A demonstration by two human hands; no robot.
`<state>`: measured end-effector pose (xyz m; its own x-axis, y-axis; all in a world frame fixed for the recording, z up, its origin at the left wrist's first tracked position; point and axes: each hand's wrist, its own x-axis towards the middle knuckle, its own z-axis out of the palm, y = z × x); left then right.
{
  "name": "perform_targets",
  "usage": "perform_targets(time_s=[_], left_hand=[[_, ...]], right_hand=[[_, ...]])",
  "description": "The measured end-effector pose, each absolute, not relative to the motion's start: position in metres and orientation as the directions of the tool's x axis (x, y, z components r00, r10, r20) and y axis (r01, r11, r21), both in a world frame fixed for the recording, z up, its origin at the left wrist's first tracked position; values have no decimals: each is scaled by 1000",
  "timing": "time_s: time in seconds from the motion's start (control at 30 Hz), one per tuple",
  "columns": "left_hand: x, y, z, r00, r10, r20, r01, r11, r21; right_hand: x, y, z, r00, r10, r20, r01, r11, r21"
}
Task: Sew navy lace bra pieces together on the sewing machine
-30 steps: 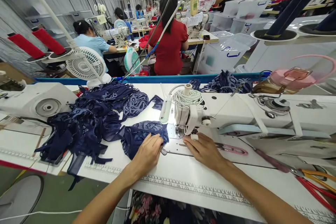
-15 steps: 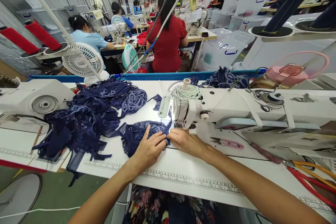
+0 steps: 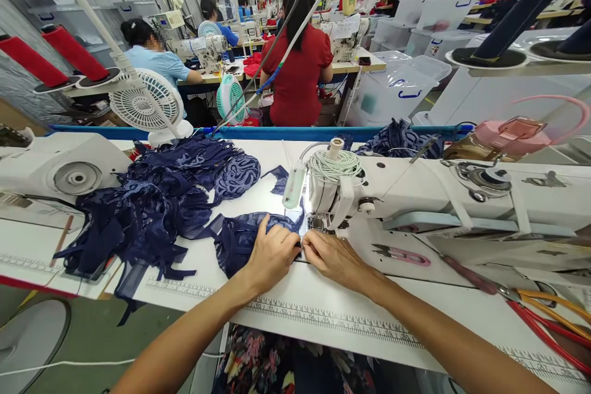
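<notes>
Both hands have closed in: the left hand (image 3: 272, 252) presses the lace piece (image 3: 240, 237) flat, while the right hand (image 3: 335, 257) now pinches its edge at the sewing machine (image 3: 415, 197) foot, fingers together.

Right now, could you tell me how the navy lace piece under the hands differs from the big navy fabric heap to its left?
The navy lace piece lies single and fairly flat by the sewing machine's needle, pressed by the left hand and right hand; the navy fabric heap is many crumpled pieces piled up, untouched. The heap is far larger, with strips trailing over the white table edge. Both are dark navy, partly patterned lace.
</notes>
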<state>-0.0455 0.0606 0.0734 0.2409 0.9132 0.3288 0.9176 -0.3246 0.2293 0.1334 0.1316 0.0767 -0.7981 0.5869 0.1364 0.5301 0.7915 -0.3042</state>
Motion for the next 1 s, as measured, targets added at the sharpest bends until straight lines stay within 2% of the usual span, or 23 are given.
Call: perform_targets(time_s=[0.13,0.23,0.27,0.33,0.43,0.57,0.63,0.7,0.73,0.8,0.87,0.93,1.0], left_hand=[[-37,69,72,263,905,335,919,-341,200],[-40,68,70,243,913,327,890,-344,299],[-41,67,69,226,921,318,874,-336,351],[-45,67,67,206,931,300,836,-327,440],[-49,68,65,216,930,298,794,-345,500],[-50,69,65,241,921,306,769,-374,519],[-50,69,65,243,920,307,768,-375,519],[-49,68,66,240,921,306,770,-373,518],[-49,68,67,240,921,306,770,-373,518],[-48,68,68,236,922,306,770,-370,520],[-48,68,70,227,926,301,768,-360,529],[-48,68,71,219,931,293,764,-351,541],[-48,69,71,219,933,286,759,-347,551]], right_hand=[[138,124,83,-784,610,116,552,770,-321],[160,121,89,-768,632,106,582,757,-295],[172,121,90,-748,653,121,614,749,-248],[202,124,90,-676,705,215,708,702,-75],[247,135,85,-609,695,383,784,599,160],[277,142,74,-685,606,404,722,636,272],[272,139,71,-692,605,393,718,634,288],[256,131,71,-655,651,383,749,627,215],[246,127,72,-637,680,364,756,642,124],[221,117,78,-631,729,264,724,676,-136],[197,109,87,-682,729,52,663,647,-378],[177,105,93,-713,697,-74,639,603,-477],[164,106,95,-716,687,-126,651,592,-475]])
